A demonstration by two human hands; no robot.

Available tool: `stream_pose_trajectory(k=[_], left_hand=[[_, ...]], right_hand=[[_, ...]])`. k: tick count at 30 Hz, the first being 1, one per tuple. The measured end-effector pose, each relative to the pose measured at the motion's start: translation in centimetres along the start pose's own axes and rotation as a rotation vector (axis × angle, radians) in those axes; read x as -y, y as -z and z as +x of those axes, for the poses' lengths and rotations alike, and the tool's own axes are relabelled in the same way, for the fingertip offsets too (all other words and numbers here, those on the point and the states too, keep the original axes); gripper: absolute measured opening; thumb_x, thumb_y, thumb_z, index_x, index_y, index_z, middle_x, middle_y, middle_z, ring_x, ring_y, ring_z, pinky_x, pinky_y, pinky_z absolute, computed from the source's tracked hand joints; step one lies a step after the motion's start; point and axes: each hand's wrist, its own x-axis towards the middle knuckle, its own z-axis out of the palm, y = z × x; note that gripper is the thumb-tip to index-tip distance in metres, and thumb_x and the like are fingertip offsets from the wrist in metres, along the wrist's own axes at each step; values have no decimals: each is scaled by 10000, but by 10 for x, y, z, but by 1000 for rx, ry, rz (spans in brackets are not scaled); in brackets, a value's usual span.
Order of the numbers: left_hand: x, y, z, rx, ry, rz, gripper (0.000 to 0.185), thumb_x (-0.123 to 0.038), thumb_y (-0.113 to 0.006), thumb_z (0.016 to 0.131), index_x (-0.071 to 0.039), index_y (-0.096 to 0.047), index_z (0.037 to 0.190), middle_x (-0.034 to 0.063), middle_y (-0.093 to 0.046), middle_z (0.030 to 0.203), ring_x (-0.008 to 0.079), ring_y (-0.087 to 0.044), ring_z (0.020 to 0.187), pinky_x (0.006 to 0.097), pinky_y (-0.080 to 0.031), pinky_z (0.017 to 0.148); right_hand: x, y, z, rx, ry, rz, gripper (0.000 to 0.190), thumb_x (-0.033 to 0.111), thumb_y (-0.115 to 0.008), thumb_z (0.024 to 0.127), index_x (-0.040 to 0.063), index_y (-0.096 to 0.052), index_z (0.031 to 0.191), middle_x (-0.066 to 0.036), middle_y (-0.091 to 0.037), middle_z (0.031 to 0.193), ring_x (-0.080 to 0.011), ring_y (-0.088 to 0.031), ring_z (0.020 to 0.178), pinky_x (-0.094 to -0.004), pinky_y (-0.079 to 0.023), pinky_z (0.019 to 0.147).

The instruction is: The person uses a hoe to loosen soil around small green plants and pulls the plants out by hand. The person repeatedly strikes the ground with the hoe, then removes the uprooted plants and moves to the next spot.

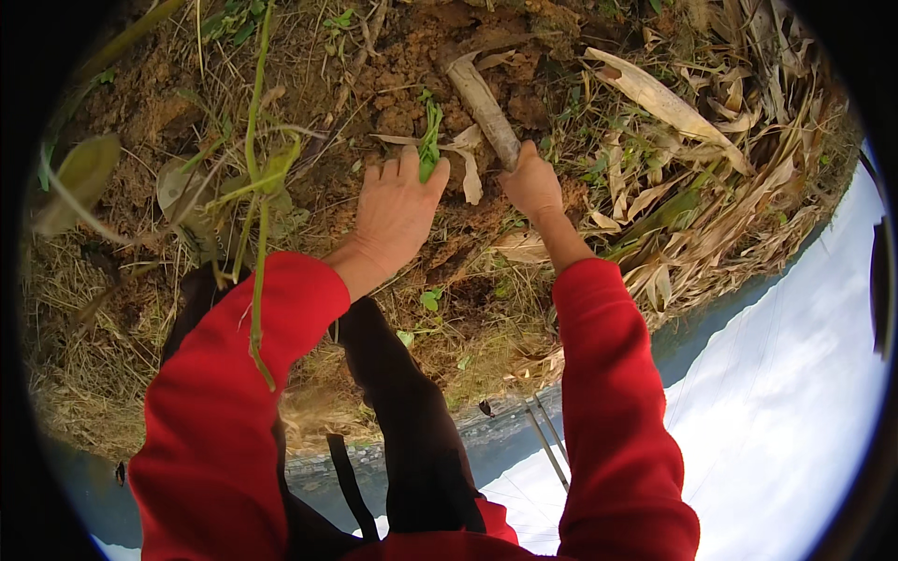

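My left hand [400, 207] is low over the brown soil, with a small green leafy plant [430, 140] pinched between thumb and index finger. Its leaves point away from me over loose clods. To the right, my right hand [534, 181] grips the end of a short wooden tool handle [487, 109]. The handle slants up and left to the dug earth, where the tool's head cannot be made out clearly against the soil. A dry, pale leaf strip [468, 158] lies between my two hands.
Dry corn husks and stalks [701, 217] heap up on the right, with one broad pale husk [666, 105] above. A green stem [259, 182] hangs close before the camera at left. My shoe [179, 193] stands in dry grass behind it.
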Motion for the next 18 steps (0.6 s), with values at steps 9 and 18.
stream_pose_trajectory(k=[9,18], left_hand=[[64,189,-144,630,28,-282,103,-131,-574,793,-69,-587,875,101,-598,803,295,-607,727,409,-482,647],[121,202,-532,10,1741,-391,372,-347,-554,842,20,-614,830,225,-640,774,367,-628,743,446,-486,705]], right_hand=[[-69,29,-116,11,-30,189,296,151,-638,725,-26,-461,882,-242,-610,697,-391,-613,607,-440,-495,549],[-16,81,-269,719,-354,296,193,114,-612,724,-46,-532,796,-87,-550,576,-169,-548,421,-298,-449,385]])
